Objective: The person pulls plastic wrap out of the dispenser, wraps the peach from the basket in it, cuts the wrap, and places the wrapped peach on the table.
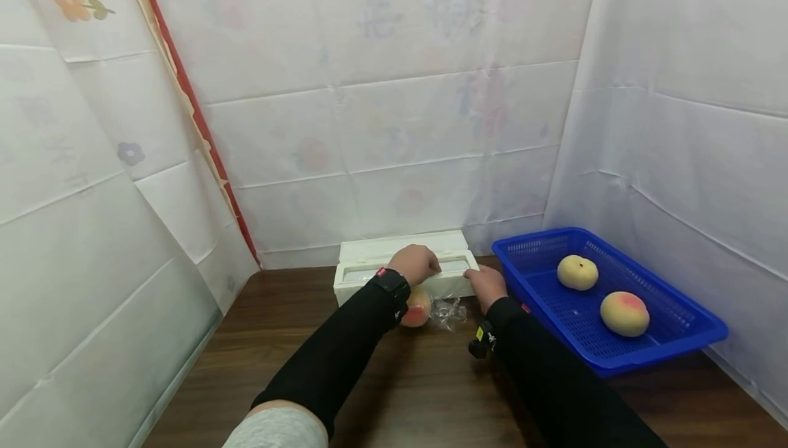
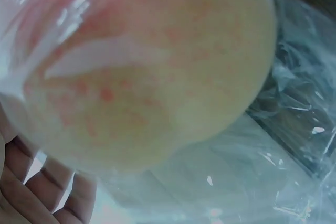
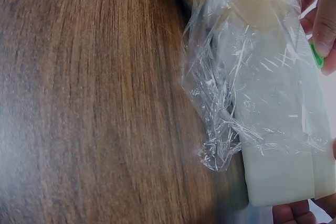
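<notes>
A white cling film dispenser (image 1: 363, 291) with its lid (image 1: 400, 246) raised stands by the back wall. My left hand (image 1: 414, 263) reaches over its top, and in the right wrist view its thumb and fingers pinch a small green slider (image 3: 317, 55) at the box's edge. Under that wrist, a peach (image 1: 416, 308) sits against the dispenser's front, covered in clear cling film (image 1: 448, 311). The film stays bunched beside the peach and spreads over the white front. With my right hand (image 1: 489, 286) I grip the dispenser's right end, fingers (image 3: 292, 212) round its underside.
On the right stands a blue plastic basket (image 1: 535, 311) holding two peaches, one paler (image 1: 577, 272) and one with a red blush (image 1: 624, 314). White sheeting (image 1: 394, 126) walls in the brown wooden table (image 1: 258, 359) at the back and sides.
</notes>
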Available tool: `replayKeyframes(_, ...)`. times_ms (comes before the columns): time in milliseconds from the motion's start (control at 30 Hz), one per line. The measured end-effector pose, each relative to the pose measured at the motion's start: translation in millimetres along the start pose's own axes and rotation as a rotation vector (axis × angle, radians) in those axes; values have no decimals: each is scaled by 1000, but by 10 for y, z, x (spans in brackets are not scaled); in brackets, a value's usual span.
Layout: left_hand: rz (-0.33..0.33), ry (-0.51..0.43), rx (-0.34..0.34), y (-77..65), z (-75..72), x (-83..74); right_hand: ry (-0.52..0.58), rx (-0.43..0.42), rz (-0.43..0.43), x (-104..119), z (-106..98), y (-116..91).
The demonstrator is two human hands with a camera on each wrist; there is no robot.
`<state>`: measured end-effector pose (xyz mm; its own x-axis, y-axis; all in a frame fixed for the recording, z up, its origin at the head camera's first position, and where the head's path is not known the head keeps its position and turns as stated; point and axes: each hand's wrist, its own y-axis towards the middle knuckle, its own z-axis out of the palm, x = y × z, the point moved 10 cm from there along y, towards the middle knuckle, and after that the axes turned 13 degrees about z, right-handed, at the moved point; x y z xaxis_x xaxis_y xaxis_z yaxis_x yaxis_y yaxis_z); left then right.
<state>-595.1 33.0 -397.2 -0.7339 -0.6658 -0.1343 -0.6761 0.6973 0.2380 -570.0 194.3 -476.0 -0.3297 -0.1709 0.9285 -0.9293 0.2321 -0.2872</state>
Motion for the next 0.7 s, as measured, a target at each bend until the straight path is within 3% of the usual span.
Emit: replayKeyframes(700, -3, 17, -12, -98, 37, 103, 20, 9, 3, -41, 1, 18)
